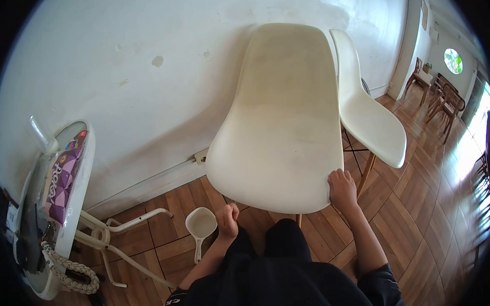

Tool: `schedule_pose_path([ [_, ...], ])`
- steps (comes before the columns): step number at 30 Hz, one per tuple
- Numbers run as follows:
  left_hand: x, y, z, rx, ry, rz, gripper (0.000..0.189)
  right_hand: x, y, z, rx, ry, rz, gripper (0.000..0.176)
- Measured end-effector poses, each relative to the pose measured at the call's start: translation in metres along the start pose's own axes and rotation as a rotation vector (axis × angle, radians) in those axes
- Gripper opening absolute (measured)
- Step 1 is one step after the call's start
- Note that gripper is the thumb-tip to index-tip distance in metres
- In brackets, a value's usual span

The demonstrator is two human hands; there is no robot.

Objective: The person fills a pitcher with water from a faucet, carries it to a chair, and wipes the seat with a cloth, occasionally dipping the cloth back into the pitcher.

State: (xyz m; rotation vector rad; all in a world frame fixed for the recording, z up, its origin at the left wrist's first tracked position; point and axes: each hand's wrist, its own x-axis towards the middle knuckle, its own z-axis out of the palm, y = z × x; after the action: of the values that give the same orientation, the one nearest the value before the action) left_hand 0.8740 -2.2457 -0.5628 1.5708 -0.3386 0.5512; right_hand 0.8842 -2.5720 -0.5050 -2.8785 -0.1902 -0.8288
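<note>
Looking down through the head camera, I see a cream shell chair (279,125) standing directly in front of me, its back close to a white wall (145,75) and its moulded seat facing me. My right hand (342,188) is on the front right corner of that seat, with the fingers curled over the rim and closed on it. My left hand (227,221) is lower, just under the seat's front left edge. Its fingers are drawn together in a loose fist, and I cannot tell whether they grip the chair or only rest near it. My dark trousers (281,276) fill the bottom of the view, between my two forearms. A second cream chair (370,116) of the same shape stands just beside the first, on its right, with wooden legs showing beneath it. On the wooden parquet floor (419,201), a white plastic scoop (200,223) with a short handle lies near my left hand. Further left, an ironing board (81,180) is tipped on its side against the wall, white metal legs (123,227) splayed out, with a purple patterned bag (62,183) and a braided rope (71,269) against it. Dark wooden chairs (443,100) stand well away at the far right.
</note>
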Motion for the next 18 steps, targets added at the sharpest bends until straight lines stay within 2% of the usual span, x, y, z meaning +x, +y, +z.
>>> schedule_pose_path([
  [4, -0.015, 0.004, -0.003, 0.026, -0.013, -0.015, 0.047, -0.002, -0.003, -0.007, 0.052, 0.053, 0.063, 0.012],
  [8, -0.012, 0.014, 0.002, 0.062, -0.14, 0.032, 0.046, -0.008, -0.009, -0.017, 0.151, 0.073, -0.001, 0.011],
  [11, 0.002, 0.024, 0.018, 0.058, -0.27, 0.12, 0.043, -0.007, -0.023, -0.018, 0.317, -0.01, -0.149, 0.009],
  [16, 0.04, 0.03, 0.068, 0.073, -0.39, 0.341, 0.036, 0.014, -0.044, -0.013, 0.26, -0.154, -0.154, 0.012],
  [17, 0.047, 0.029, 0.076, 0.068, -0.393, 0.334, 0.036, 0.022, -0.046, -0.016, 0.203, -0.25, -0.109, 0.016],
  [18, 0.053, 0.029, 0.085, 0.012, -0.39, 0.242, 0.037, 0.026, -0.048, -0.017, 0.143, -0.344, -0.065, 0.02],
])
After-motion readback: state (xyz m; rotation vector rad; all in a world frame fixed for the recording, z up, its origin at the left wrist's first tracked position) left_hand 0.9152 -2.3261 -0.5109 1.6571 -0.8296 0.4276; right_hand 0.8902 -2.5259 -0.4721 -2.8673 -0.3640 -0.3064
